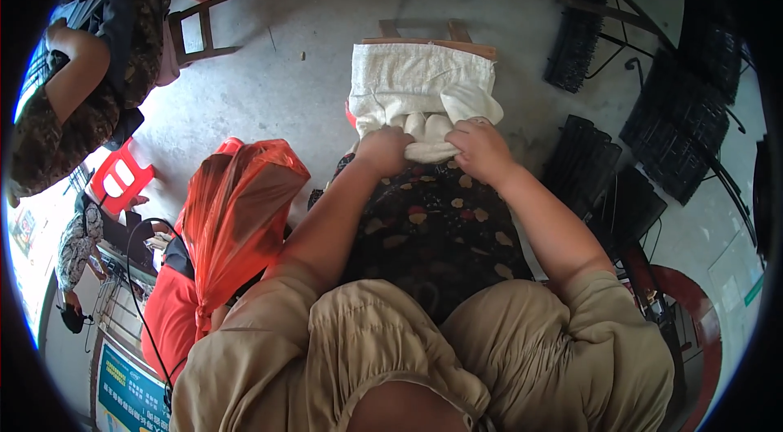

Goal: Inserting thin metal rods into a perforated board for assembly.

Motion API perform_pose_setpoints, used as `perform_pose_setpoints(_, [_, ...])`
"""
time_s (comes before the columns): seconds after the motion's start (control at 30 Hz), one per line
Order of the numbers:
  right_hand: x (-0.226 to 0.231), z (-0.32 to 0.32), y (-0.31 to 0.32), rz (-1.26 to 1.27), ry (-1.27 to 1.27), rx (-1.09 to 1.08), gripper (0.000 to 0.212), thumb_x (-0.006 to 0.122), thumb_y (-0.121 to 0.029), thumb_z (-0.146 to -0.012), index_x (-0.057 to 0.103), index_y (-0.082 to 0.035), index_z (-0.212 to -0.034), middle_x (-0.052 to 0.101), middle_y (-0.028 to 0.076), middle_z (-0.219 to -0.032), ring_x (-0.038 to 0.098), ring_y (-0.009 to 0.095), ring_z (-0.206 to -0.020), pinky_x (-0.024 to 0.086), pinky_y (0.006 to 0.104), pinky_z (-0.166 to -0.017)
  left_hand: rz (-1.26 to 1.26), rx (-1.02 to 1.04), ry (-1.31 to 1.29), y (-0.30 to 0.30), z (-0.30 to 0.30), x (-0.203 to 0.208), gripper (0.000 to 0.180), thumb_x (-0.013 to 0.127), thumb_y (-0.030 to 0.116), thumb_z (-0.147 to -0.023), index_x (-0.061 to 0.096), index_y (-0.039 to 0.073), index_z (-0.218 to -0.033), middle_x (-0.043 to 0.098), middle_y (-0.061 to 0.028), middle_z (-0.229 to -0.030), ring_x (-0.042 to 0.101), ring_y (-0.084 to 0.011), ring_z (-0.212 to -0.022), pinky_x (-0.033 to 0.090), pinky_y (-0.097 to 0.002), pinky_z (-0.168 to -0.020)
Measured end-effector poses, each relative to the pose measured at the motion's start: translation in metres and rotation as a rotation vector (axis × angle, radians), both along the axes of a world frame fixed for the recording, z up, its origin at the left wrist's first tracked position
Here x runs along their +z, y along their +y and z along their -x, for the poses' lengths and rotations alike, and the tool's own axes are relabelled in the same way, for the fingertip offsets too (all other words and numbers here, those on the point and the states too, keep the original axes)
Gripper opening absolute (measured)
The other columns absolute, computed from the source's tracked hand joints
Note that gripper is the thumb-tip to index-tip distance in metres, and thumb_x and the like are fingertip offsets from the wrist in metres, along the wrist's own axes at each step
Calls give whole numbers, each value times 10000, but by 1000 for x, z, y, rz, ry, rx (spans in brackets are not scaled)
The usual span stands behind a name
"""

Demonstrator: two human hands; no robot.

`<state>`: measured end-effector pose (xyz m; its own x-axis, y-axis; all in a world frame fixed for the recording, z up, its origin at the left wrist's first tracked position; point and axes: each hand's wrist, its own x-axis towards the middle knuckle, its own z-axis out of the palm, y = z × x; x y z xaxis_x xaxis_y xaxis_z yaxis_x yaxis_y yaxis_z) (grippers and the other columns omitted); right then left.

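Both my hands are at the near edge of a wooden stool (469, 47) covered with a white woven cloth (400, 65). Between them lies a soft off-white cloth piece (432, 152), bunched up with rounded, finger-like folds; I cannot tell whether it is a glove. The fingers of my left hand (386, 150) are closed on its left end. My right hand (481, 151) pinches its right end. The piece rests over the edge of my dark patterned clothing (440, 220), just in front of the stool.
An orange-red plastic bag (236, 212), knotted, stands by my left arm. A red plastic stool (122, 179) and a seated person (90, 73) are farther left. Stacks of black slatted parts (681, 122) and black bristly pieces (575, 48) line the right side.
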<state>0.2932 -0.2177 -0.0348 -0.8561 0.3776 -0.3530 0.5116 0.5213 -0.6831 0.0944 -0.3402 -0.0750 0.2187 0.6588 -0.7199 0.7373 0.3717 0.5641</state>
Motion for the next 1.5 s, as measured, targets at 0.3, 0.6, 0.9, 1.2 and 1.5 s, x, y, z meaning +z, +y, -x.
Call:
perform_pose_setpoints(0.3, [42,-47,30,-149,-323,-181,306,643,-31,-684,623,-87,-984,618,101,-899,586,321,-968,437,446,-832,-241,323,144,-27,41,-16,288,676,203,-704,637,110,-973,645,-119,-1035,596,-351,-1004,452,-452,-901])
perform_pose_setpoints(0.6, [12,-51,60,-288,-324,-323,253,639,-50,-716,636,-93,-966,657,104,-934,597,309,-997,416,467,-897,-321,495,116,3,66,-24,301,639,203,-713,684,119,-999,666,-106,-1002,613,-339,-946,468,-430,-866])
perform_pose_setpoints(0.9, [-49,-56,76,-159,-330,-462,365,663,-73,-763,594,-56,-1121,615,168,-1120,567,367,-1086,473,412,-916,-539,497,463,26,70,-44,487,715,263,-767,593,86,-1203,588,-141,-1178,522,-356,-1146,424,-459,-973])
perform_pose_setpoints(1.2, [-58,-25,43,-353,-311,-678,638,736,-172,-761,450,-54,-1320,471,190,-1330,477,384,-1217,410,447,-1015,-529,597,483,29,65,-31,542,711,279,-813,516,34,-1256,524,-196,-1259,469,-389,-1198,380,-469,-1011])
perform_pose_setpoints(1.5, [2,-19,37,-186,-323,-726,638,734,-224,-771,437,-77,-1316,434,160,-1370,487,359,-1217,416,477,-984,-984,747,303,107,71,96,367,699,169,-828,571,20,-1137,594,-172,-1117,545,-371,-1076,432,-439,-934])
